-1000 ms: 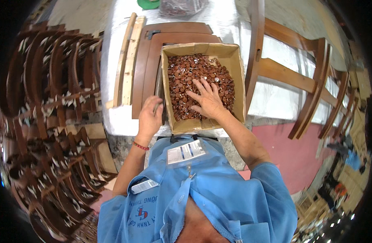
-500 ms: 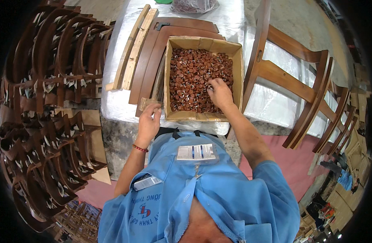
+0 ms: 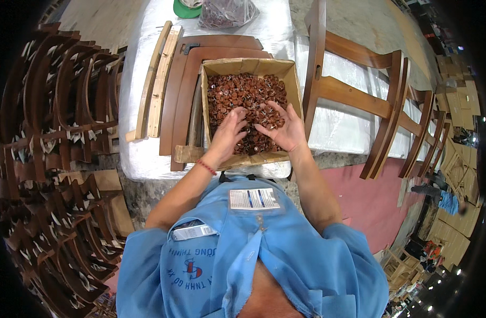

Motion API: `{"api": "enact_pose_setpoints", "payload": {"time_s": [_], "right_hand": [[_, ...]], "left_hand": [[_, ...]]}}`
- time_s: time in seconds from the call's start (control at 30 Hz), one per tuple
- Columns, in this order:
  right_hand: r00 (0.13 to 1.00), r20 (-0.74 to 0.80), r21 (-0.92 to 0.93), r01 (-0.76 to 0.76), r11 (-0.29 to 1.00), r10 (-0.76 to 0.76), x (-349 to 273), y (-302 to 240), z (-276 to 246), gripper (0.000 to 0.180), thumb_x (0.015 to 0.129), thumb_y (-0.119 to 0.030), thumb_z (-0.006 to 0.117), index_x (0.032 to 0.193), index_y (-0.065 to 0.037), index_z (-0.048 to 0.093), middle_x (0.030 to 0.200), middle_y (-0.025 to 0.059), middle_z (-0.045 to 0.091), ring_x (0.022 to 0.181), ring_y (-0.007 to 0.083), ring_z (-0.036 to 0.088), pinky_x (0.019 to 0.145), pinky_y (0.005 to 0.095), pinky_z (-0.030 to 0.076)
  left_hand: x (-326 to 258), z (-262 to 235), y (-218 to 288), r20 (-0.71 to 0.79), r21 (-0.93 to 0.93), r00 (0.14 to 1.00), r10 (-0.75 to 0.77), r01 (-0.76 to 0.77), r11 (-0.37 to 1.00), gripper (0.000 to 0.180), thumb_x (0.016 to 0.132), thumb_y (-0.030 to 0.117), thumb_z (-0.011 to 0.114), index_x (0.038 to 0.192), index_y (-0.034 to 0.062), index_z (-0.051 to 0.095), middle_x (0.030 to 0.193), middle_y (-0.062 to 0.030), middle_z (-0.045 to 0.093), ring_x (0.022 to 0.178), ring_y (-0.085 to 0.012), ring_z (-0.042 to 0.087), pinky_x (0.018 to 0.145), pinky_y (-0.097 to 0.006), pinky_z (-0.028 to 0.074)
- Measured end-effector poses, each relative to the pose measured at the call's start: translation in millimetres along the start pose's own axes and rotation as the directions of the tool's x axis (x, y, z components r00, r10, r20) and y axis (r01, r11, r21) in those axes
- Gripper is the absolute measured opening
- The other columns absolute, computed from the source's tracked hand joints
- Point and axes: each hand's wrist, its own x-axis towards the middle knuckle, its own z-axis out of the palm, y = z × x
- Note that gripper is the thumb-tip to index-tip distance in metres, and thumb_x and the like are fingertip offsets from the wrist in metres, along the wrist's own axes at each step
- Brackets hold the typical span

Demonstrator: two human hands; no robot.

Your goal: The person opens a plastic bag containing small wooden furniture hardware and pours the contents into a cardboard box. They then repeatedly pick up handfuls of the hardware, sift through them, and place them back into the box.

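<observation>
A cardboard box [image 3: 298,100] in front of me holds a heap of small round brown-headed tacks [image 3: 235,95], their metal shanks showing here and there. My right hand [image 3: 289,132] is turned palm up over the box's near right part, fingers curled around several of these tacks. Across from it, over the near left part, my left hand [image 3: 227,137] has its fingers apart and nothing visible in them. Just beside my left wrist, a hammer-like tool with a wooden block end [image 3: 189,154] lies at the box's left side.
Brown curved wooden panels [image 3: 171,106] and pale wooden strips [image 3: 157,90] lie left of the box on a wrapped white surface [image 3: 134,106]. A plastic bag [image 3: 227,13] and green cap [image 3: 184,9] lie beyond. Chair frames [image 3: 354,98] lean at right; stacked brown frames [image 3: 57,106] stand left.
My left hand has moved from beside the box to over the tacks. The right hand has turned palm up with tacks in it. The whole view has shifted a little.
</observation>
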Motion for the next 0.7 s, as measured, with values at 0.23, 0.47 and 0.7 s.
{"api": "enact_pose_setpoints", "payload": {"time_s": [0.23,0.47,0.7], "right_hand": [[0.997,0.038,-0.149,0.076,0.986,-0.071,-15.6,21.5,29.3,0.066,0.098,-0.049,0.032,0.143,-0.001,0.025,0.146,0.0153,0.028,0.137,0.0328,0.024,0.109,0.0551,0.023],[0.990,0.019,-0.349,0.139,0.927,-0.142,-30.5,7.4,10.6,0.064,0.100,-0.040,0.035,0.145,0.002,0.018,0.152,0.0199,0.016,0.141,0.0336,0.015,0.113,0.0499,0.019],[0.966,-0.138,-0.376,0.152,0.914,-0.218,-33.5,-1.4,-20.8,0.056,0.100,-0.032,0.039,0.141,0.004,0.026,0.144,0.0224,0.034,0.133,0.0346,0.034,0.108,0.0459,0.031]], "left_hand": [[40.0,7.4,-18.7,0.151,-0.449,0.988,-0.011,0.079,0.890,0.057,0.099,0.052,0.027,0.132,0.0076,0.042,0.131,-0.0128,0.048,0.119,-0.0287,0.047,0.098,-0.046,0.039],[33.1,-2.6,-6.9,0.145,-0.554,0.986,-0.079,0.147,0.819,0.049,0.101,0.044,0.025,0.118,0.0068,0.051,0.113,-0.0104,0.058,0.107,-0.0258,0.055,0.093,-0.046,0.045],[34.6,-11.5,2.0,0.067,-0.206,0.997,-0.037,0.050,0.977,0.050,0.101,0.042,0.026,0.118,0.0046,0.055,0.111,-0.0095,0.061,0.113,-0.0274,0.053,0.098,-0.045,0.040]]}}
